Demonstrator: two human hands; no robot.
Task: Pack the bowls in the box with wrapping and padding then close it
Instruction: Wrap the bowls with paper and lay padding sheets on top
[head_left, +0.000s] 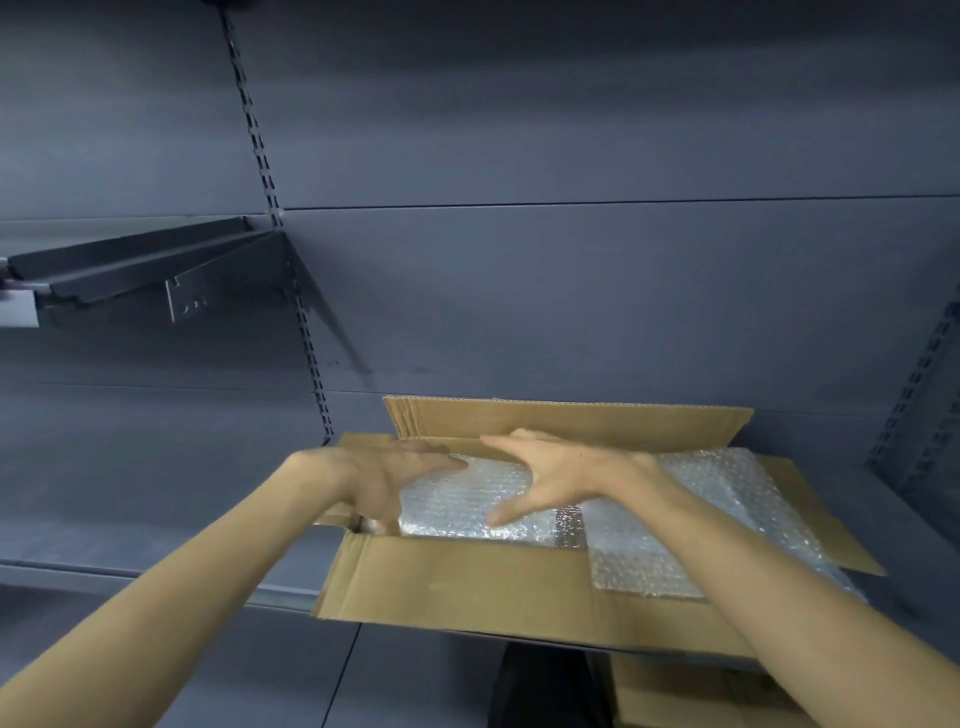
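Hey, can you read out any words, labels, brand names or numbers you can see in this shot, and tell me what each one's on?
No text can be read here.
Shelf bracket: faint marks on its metal plate, too blurred to read.
Cardboard box: no print visible on its flaps or front wall.
Bubble wrap: no label.

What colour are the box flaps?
Plain brown corrugated cardboard, no visible print. The head view shows it best on the box's near flap.
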